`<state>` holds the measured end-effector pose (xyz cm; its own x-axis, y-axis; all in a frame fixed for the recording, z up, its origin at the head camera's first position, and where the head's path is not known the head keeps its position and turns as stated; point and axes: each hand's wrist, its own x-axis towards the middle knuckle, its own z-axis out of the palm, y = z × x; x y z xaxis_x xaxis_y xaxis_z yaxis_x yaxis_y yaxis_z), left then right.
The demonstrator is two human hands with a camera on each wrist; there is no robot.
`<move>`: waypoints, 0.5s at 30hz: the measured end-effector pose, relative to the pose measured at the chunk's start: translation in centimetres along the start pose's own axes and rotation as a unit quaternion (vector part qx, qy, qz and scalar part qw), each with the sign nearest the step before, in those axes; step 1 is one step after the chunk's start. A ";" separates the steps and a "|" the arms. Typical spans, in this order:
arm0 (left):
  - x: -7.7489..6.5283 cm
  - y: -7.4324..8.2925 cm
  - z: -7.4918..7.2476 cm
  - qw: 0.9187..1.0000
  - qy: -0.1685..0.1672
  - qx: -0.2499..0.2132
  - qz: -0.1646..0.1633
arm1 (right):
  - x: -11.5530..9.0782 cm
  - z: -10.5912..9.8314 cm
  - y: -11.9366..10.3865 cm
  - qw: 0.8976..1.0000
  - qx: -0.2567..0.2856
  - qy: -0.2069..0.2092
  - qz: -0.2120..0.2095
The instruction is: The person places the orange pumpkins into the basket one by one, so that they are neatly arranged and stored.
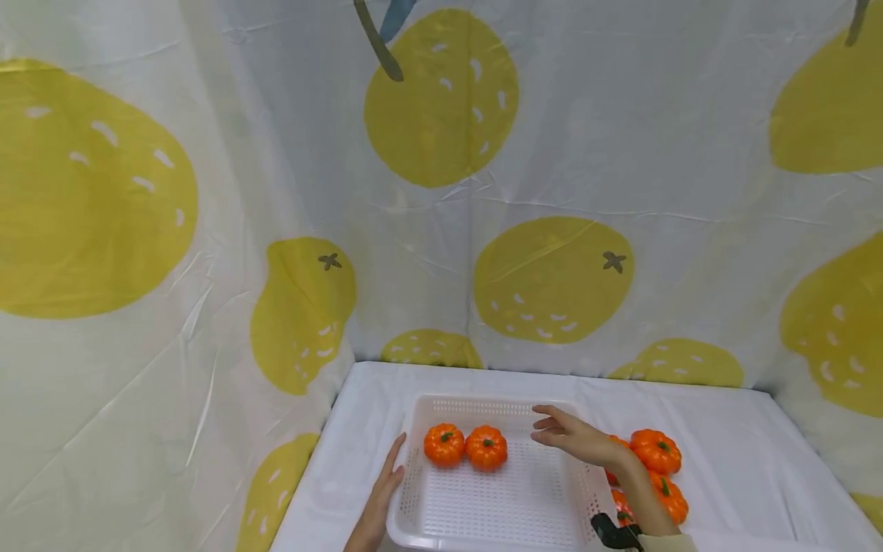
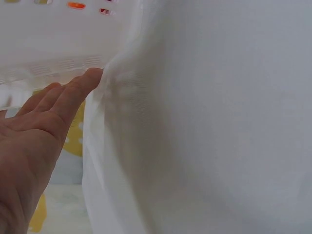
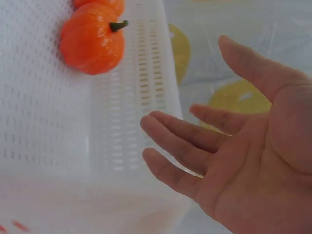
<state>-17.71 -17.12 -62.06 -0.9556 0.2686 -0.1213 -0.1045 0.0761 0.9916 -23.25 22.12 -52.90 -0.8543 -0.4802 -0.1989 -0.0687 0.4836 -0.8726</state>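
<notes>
A white perforated plastic basket (image 1: 510,506) stands on the cloth-covered table. Two small orange pumpkins with green stems, a left one (image 1: 444,445) and a right one (image 1: 486,448), sit side by side in its far left part. At the basket's left wall is my left hand (image 1: 378,502), its fingers straight; in the left wrist view the fingertips meet the basket's lower edge. My right hand (image 1: 572,438) hovers over the basket's far right part with fingers spread and nothing in it. The right wrist view shows its bare palm (image 3: 263,170) beside the slotted wall.
Right of the basket, several more orange pumpkins (image 1: 655,451) lie on the white tablecloth (image 1: 738,460), partly hidden by my right forearm. Behind and to the sides hangs a pale curtain (image 1: 414,253) printed with yellow fruit.
</notes>
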 end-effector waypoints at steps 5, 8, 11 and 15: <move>-0.1 -0.2 -0.1 1.000 0.000 -0.001 -0.001 | -2.9 -2.3 0.3 0.999 -0.004 0.043 -0.008; -0.2 -0.1 -0.1 1.000 0.008 0.005 -0.002 | -4.7 -3.3 0.8 0.997 -0.021 0.076 -0.005; -0.2 0.1 -0.1 1.000 0.015 0.008 -0.002 | -6.3 -4.2 1.7 0.993 -0.037 0.107 0.013; -0.1 0.2 0.1 1.000 0.016 0.014 -0.002 | -8.0 -5.0 3.2 0.984 -0.077 0.149 0.066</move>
<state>-17.63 -17.08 -61.81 -0.9632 0.2382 -0.1242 -0.1016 0.1051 0.9893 -19.18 31.18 -51.87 -0.9723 -0.1813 -0.1475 -0.0037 0.6431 -0.7658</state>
